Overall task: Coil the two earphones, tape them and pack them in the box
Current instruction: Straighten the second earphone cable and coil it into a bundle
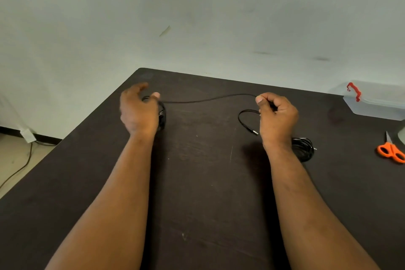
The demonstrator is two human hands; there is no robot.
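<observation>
Winding the cord [208, 99] goes best if your left hand [138, 112] keeps gripping the loops already gathered above the table [197, 182] while your right hand [277, 116], pinching the free length, feeds it over evenly. Keep the span between your hands lightly taut; the other coil [303, 149] lies by your right wrist, the box [377, 103] far right.

left hand [139, 110] is blurred and covers most of its cable coil [162, 114]. second coil [303, 148] sits half behind the right wrist. box [377, 101] and scissors [391, 149] run off the right edge.
</observation>
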